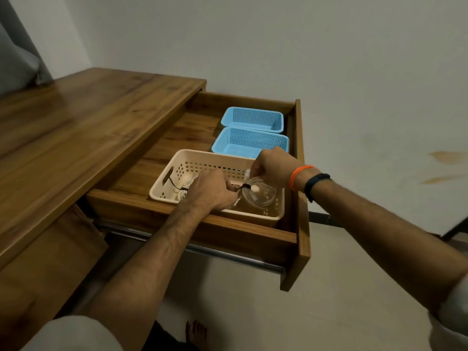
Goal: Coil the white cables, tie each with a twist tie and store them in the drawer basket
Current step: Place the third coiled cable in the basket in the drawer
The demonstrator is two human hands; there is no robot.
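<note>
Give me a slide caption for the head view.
Both hands hold a tied white cable coil over the beige drawer basket.

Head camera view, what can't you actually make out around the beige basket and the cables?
- Left hand fingertips: curled under, hidden behind its own back.
- Coiled white cable ends: connectors too small and blurred.
- Twist tie: whether fully twisted is unclear.
- Second cable in the beige basket: mostly covered by the left hand.
- Right hand fingertips: hidden beneath the knuckles.

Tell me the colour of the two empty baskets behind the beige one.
Light blue baskets, clearest in the head view.
</note>
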